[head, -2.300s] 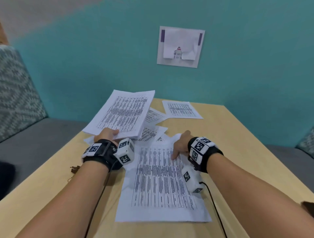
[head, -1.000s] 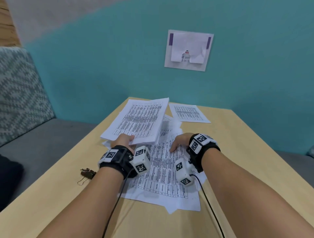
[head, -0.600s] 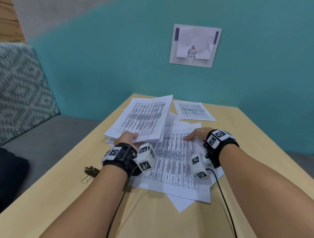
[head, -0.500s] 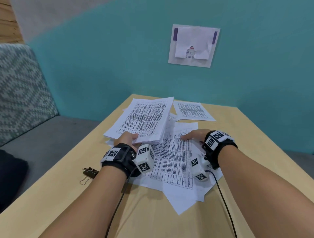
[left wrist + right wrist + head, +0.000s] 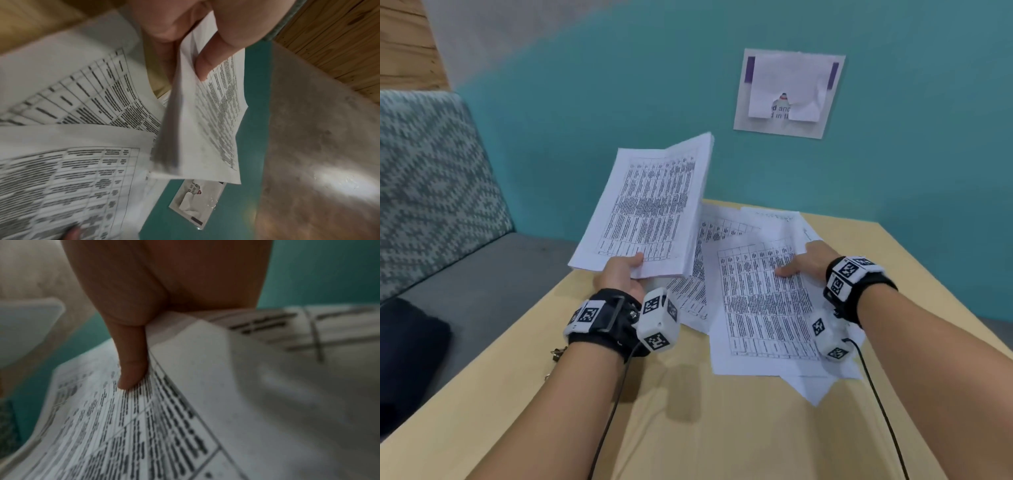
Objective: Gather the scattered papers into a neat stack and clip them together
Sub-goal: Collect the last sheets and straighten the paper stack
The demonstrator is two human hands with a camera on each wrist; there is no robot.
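Left hand [image 5: 619,274] pinches the near edge of a lifted bundle of papers [image 5: 650,205], thumb on top; the bundle tilts up off the bench [image 5: 688,428]. Right hand [image 5: 804,263] grips the loose sheets [image 5: 760,301] lying on the bench, thumb on the printed face and the sheet's edge curling over the fingers.

Risk 1: the bundle is held at one edge only. Sheets could fan out or slide free if the pinch slackens.
Risk 2: the loose sheets lie skewed over one another, a corner jutting toward the near edge. Dragging them could crease a corner or push one off the bench.
Risk 3: the clip [image 5: 556,354] sits half hidden behind the left wrist, beside the bench's left edge. A sweep of the arm could knock it off.

View differences: the left wrist view shows the bundle's thickness and the thumb [image 5: 216,55] pressing its top sheet. The right wrist view shows the right thumb [image 5: 131,363] on the sheet, blurred. Only the head view shows the clip and, farther off, the notice [image 5: 787,92] on the wall.
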